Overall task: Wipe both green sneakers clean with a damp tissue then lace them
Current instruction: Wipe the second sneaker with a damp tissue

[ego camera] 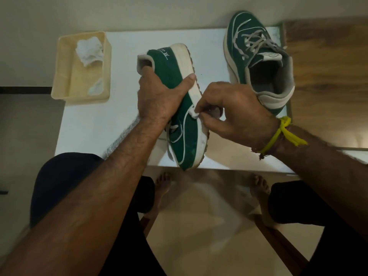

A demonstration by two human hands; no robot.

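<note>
Head view, left hand: my left hand (159, 96) clamps the green suede sneaker with the thick cream rubber sole (182, 108), fingers wrapped over the collar, thumb pressed on the sole edge; I judge this turns the side wall up for wiping.
Head view, right hand: my right hand (237, 112) pinches a small wad of white damp tissue (194, 114) between thumb and fingertips, touching the sole seam just below the left thumb.
Toe: it points toward me, over the near edge of the white table (119, 76).
Second sneaker: the matching green sneaker with loose grey flat laces (256, 56) stands just beyond my right knuckles.
Tray: the cream plastic tray (63, 76) beyond my left fingers holds crumpled tissues.
Stage: wiping, I reckon; lacing not begun.
</note>
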